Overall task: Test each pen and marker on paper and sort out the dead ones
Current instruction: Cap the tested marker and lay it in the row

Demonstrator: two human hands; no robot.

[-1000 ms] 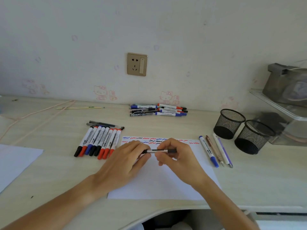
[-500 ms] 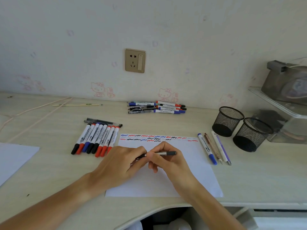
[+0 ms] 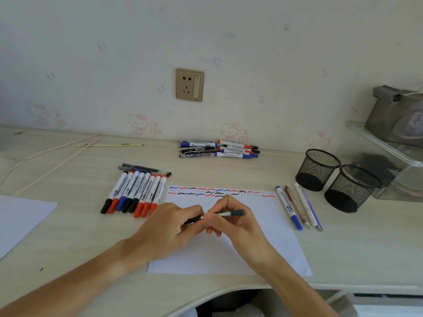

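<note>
- Pen [image 3: 225,213] with a grey end is lying level between my two hands, just above the paper [image 3: 270,236], which is lying flat on the bench [image 3: 354,248].
- My right hand [image 3: 238,225] is pinching the silver middle of the pen, with the fingers curled around it.
- My left hand [image 3: 169,227] is gripping the dark end of the same pen, fingers curled; I cannot tell if this end is a cap.
- Red, blue and black scribbles [image 3: 219,192] are running in rows along the far edge of the paper.
- Eight markers in a row [image 3: 135,194] are lying just left of the paper, caps pointing toward me, and thin dark pens [image 3: 144,169] are lying across their far ends.
- Another pile of pens and markers [image 3: 218,149] is resting near the wall, well apart from my hands.
- Four pens [image 3: 297,207] are lying side by side just right of the paper, one with blue ends.
- Two black mesh cups [image 3: 336,179] are standing upright near them, touching each other.
- A second white sheet [image 3: 20,218] is lying at the left edge of the bench.
</note>
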